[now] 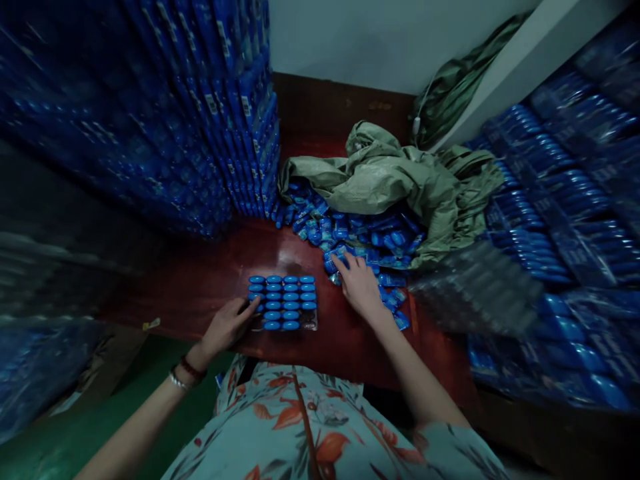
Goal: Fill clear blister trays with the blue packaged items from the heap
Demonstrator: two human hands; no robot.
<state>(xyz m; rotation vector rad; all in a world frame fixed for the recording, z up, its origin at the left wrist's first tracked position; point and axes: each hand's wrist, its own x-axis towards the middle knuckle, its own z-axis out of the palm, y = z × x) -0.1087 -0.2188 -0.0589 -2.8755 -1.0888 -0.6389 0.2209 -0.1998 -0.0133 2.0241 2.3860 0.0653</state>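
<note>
A clear plastic tray (pixel 311 321) lies on the red surface in front of me, filled with rows of shiny blue oval packs (pixel 273 306). Bare pockets show at its lower right corner. My left hand (pixel 231 325) is at the tray's left edge, fingers apart, with one fingertip touching a blue pack there. To the right of the tray, my right hand (pixel 361 285) reaches over a loose heap of blue packs (pixel 345 230). Its fingers are spread, and the fingertips touch packs at the near side of the heap. No pack shows clearly in its grasp.
Tall stacks of blue packs (pixel 220 113) rise at the left, and more packed stacks (pixel 550 200) stand at the right. A crumpled green sack (pixel 385 177) lies over the heap's back. Blurred empty-looking clear trays (pixel 480 290) are piled right of my right hand.
</note>
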